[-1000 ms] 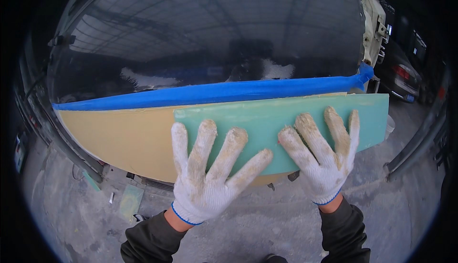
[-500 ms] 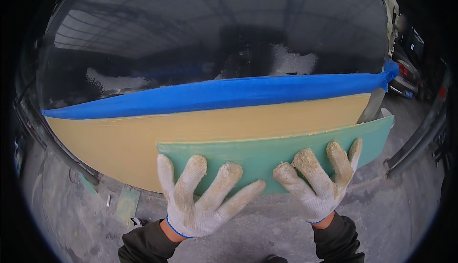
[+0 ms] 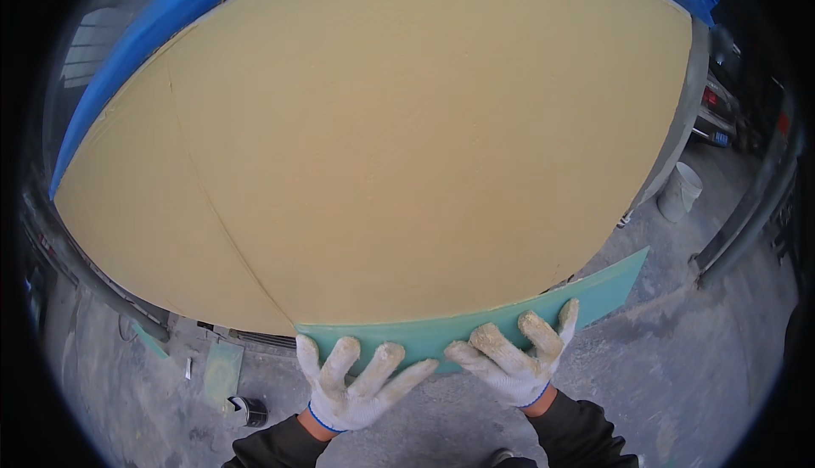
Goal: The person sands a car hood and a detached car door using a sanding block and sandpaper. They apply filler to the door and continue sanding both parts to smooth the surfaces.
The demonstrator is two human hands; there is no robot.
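Gripping one green board [image 3: 435, 339] between them: left hand [image 3: 352, 393] and right hand [image 3: 516, 368], both gloved, fingers spread over its near face. Four fingers of each visible; thumbs out of sight, presumably behind.

Board lies directly ahead of the hands, at the near edge of a broad tan panel [image 3: 416, 145]. Long axis runs left to right across the body, right end set higher in view. Its far edge lines up with the panel's near edge; whether the two touch there, cannot tell. Left hand sits close to the board's left end; right hand well short of the other, so a long stretch of board overhangs to the right. Right hand slightly higher in view than left. A thin ridge [image 3: 222, 224] on the panel slants down to the board's left corner.

Blue tape [image 3: 153, 31] bounds the panel's far side. On the floor: white bucket [image 3: 681, 190] at right; dark tin [image 3: 251, 412] and pale green sheet [image 3: 223, 368] at lower left.

Lettering: none legible on board or panel. Plate [image 3: 721, 140] on the car [image 3: 711, 105] at far right too small to read.
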